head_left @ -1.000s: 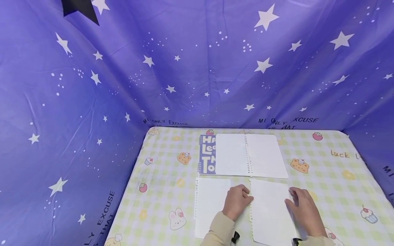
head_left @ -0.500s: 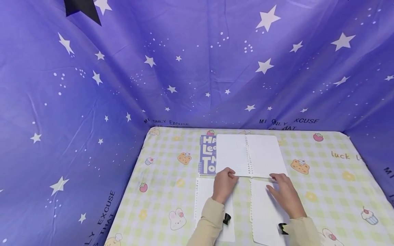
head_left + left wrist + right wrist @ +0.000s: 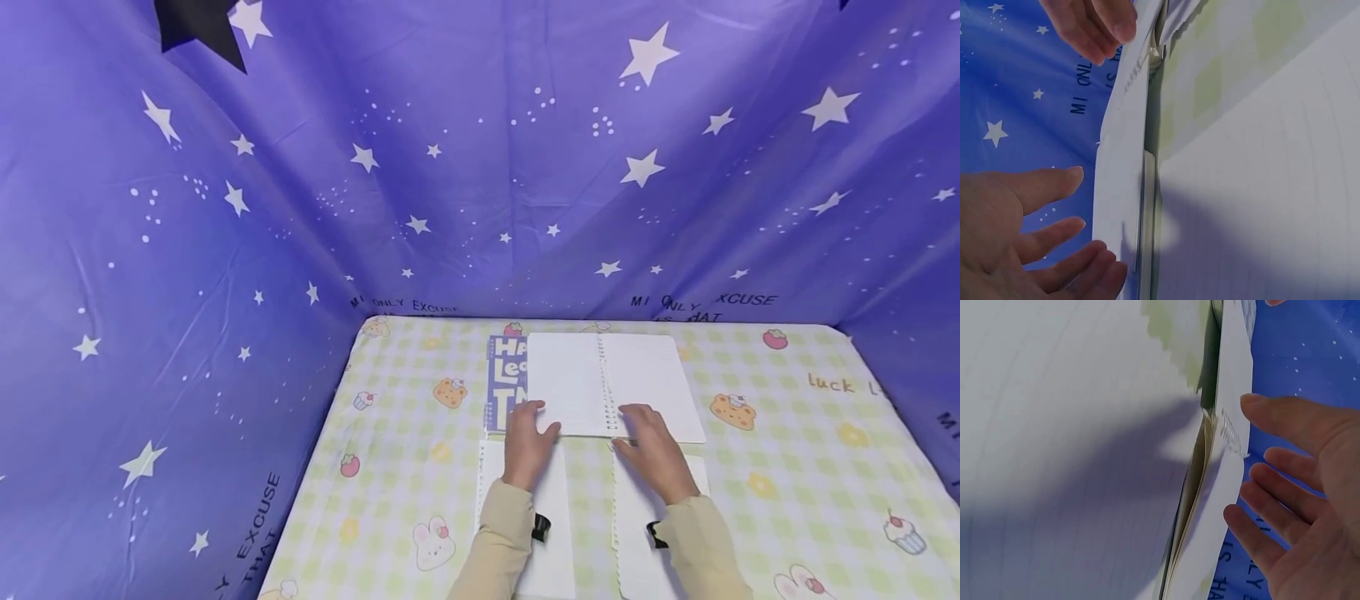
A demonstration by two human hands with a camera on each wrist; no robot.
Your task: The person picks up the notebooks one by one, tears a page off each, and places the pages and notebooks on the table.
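A spiral notebook (image 3: 651, 383) lies spread at the back of the table, with white lined pages on both sides of its wire binding (image 3: 609, 408). Its purple cover (image 3: 498, 396) with big white letters shows past the left page. My left hand (image 3: 527, 446) hovers around the lower left corner of that page, fingers loosely bent and apart. By the bottom of the binding, my right hand (image 3: 656, 454) has its fingers spread, with nothing between them. Two loose torn-edged sheets lie in front: a left sheet (image 3: 555, 533) and a right sheet (image 3: 632, 550), each partly under a forearm.
A green-and-white checked cloth (image 3: 405, 500) printed with cartoon bears, cakes and strawberries covers the table. Purple star-patterned curtains (image 3: 465, 183) stand behind and along both sides of the table.
Both hands have left the right loose sheet and moved forward to the notebook. Since half a second ago, the left hand has shifted slightly left and the right hand left toward the binding.
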